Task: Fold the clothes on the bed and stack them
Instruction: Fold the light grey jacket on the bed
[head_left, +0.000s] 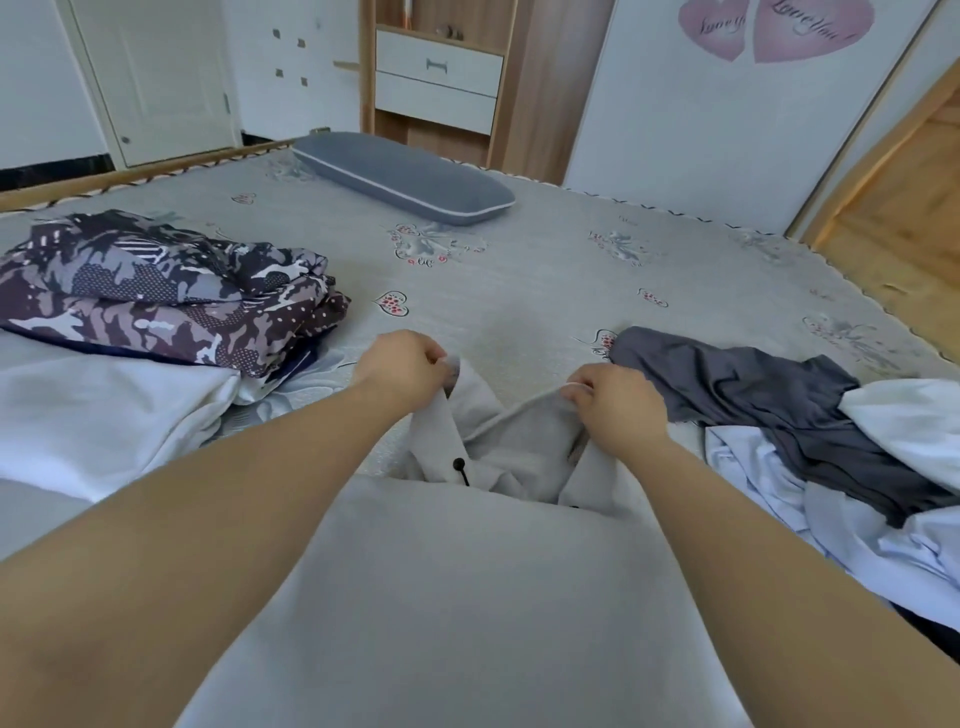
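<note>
Grey garment (509, 447) pinched by left hand (402, 371), right hand (618, 402), arms outstretched.

two bare forearms reach into view from the lower corners, one from each side, with no sleeves, cuffs or gloves showing anywhere along them. the left hand (402, 371) and the right hand (618, 402) are bare too, with no rings, watch or bracelet seen on the fingers or wrists. the wide lens swells the forearms near the bottom edge, so they look thick there and taper toward the wrists. the upper arms, shoulders and torso lie outside the frame.
</note>
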